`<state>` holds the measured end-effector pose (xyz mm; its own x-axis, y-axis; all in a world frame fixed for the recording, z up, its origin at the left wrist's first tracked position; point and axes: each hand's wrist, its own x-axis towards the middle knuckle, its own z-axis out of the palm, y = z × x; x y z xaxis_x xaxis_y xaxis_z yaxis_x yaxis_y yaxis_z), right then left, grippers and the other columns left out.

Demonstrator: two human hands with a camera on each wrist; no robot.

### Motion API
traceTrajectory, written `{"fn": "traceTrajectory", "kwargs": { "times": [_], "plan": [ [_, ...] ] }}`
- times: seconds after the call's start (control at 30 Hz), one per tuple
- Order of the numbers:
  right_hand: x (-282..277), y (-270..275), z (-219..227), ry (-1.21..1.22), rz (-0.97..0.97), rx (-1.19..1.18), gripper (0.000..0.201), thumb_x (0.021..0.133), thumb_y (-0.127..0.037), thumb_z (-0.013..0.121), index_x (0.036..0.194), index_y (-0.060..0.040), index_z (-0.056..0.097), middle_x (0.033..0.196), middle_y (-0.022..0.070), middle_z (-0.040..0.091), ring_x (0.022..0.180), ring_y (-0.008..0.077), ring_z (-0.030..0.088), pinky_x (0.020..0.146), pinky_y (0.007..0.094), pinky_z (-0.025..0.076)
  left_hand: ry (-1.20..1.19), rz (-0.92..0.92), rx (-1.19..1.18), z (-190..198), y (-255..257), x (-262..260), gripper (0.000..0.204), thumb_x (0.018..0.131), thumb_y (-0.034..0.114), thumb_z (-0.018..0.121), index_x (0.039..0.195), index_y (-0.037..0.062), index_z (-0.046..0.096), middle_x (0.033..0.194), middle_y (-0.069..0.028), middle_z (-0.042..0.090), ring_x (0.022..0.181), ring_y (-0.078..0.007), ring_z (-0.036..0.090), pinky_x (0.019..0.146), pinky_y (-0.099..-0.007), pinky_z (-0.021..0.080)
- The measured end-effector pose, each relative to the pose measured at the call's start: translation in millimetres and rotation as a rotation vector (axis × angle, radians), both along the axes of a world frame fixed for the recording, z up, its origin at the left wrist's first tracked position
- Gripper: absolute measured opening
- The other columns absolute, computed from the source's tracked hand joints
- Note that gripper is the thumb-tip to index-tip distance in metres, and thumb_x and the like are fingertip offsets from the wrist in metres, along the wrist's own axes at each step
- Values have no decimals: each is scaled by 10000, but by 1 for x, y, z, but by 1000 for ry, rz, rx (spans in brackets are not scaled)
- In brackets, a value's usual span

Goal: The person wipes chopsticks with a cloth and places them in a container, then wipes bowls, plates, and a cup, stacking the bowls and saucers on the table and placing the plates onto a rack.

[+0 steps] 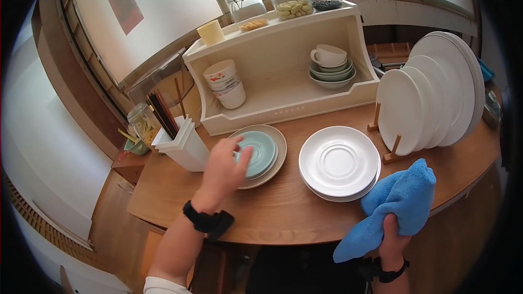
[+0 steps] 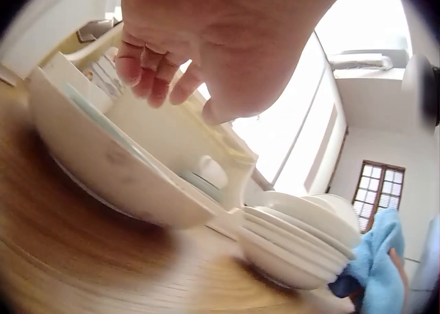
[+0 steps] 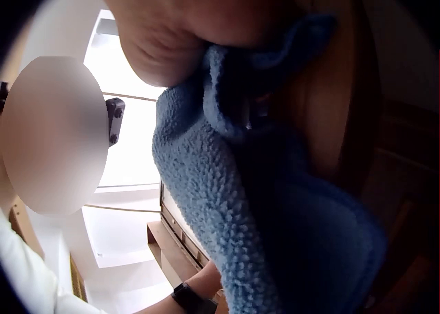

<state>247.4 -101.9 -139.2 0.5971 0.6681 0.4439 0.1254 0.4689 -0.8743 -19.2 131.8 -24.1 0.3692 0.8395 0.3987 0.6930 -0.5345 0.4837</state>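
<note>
My left hand [image 1: 225, 162] is over the left edge of a small pale green saucer [image 1: 257, 153], fingers loosely bent with nothing in them. The saucer tops a stack on a larger cream plate [image 1: 279, 164]. In the left wrist view the fingers [image 2: 159, 77] hang above the stack. My right hand [image 1: 393, 238] grips a bunched blue cloth [image 1: 406, 196] at the table's front right edge; the cloth hides most of its fingers. To the left of the cloth stands a pile of white plates [image 1: 339, 160].
A wooden rack [image 1: 393, 155] holds several upright white plates [image 1: 400, 111] at the right. Behind is a cream shelf [image 1: 278, 84] with stacked cups [image 1: 224, 84] and green bowls [image 1: 332, 76]; glass jars [image 1: 294, 5] stand on top. A white chopstick holder [image 1: 182, 144] is at the left.
</note>
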Motion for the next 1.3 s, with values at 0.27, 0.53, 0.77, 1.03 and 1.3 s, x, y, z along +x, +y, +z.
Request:
{"fn": "traceTrajectory", "kwargs": {
  "times": [0.27, 0.53, 0.77, 1.03, 1.3],
  "plan": [
    [-12, 2, 7, -89, -78, 46, 218, 888, -184, 656, 1062, -51, 665, 1086, 100, 640, 979, 241, 606, 883, 363, 459, 298, 193, -44, -10, 37, -35, 464, 860, 293, 639, 1157, -57, 571, 1011, -259, 624, 998, -393, 588, 866, -437, 472],
    [-7, 0, -9, -250, -84, 42, 302, 848, -120, 678, 1135, -33, 640, 1136, 126, 632, 1022, 264, 610, 913, 369, 460, 152, 212, -217, -23, 70, -48, 349, 850, 206, 617, 1074, -62, 626, 916, -252, 670, 859, -330, 654, 792, -386, 503],
    [-7, 4, -13, -285, -52, 42, 353, 824, -104, 698, 1159, -28, 621, 1132, 132, 632, 1022, 271, 612, 900, 367, 468, -313, 136, -202, -22, 49, -59, 265, 965, 155, 477, 1134, -40, 538, 808, -94, 635, 554, -157, 583, 507, -298, 471],
    [-13, -15, -23, -399, -93, -222, 313, 939, -316, 575, 1102, -51, 609, 1055, 92, 626, 935, 237, 596, 841, 375, 470, -720, -16, -186, -5, -62, -47, 272, 999, 140, 423, 1220, -18, 441, 833, -70, 597, 486, -84, 512, 409, -234, 413],
    [-97, 4, 25, -238, 313, 142, 643, 766, -89, 736, 1329, 8, 442, 1278, 132, 547, 1181, 263, 526, 1012, 374, 404, -201, -627, 111, -35, -161, -54, 393, 879, 19, 602, 1245, -13, 462, 1114, -183, 618, 820, -247, 656, 691, -330, 543]
  ]
}}
